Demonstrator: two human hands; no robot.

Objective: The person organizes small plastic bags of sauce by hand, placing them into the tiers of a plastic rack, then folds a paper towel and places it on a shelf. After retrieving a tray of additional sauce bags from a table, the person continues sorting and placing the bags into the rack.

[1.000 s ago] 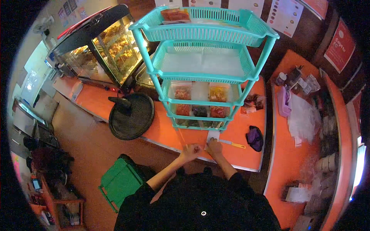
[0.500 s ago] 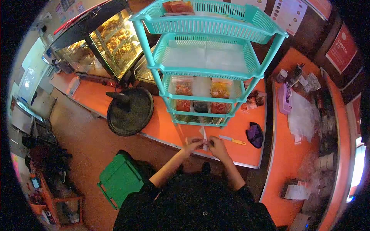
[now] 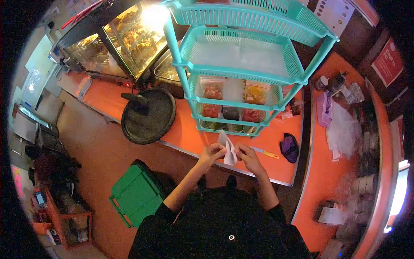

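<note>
A small white paper or thin sheet [image 3: 230,154] is pinched between both hands above the front edge of the orange counter [image 3: 194,149]. My left hand [image 3: 212,154] grips its left side, and my right hand [image 3: 248,157] grips its right side. Its upper tip points toward the turquoise tiered rack [image 3: 241,71], which stands just beyond the hands. To the right lie a knife with a yellow handle [image 3: 271,154] and a dark purple cloth item [image 3: 289,148], neither touched by a hand.
A round black stone-like plate [image 3: 148,118] with a thick upright piece sits on the counter at left, near a lit food cabinet [image 3: 133,39]. A green bin [image 3: 137,194] stands on the floor. A side counter [image 3: 317,181] with a pink basket [image 3: 323,108] runs along the right.
The white sheet appears wider and more opened between my hands. Both hands sit slightly higher in view. The rack and counter have shifted a little up and right in view.
</note>
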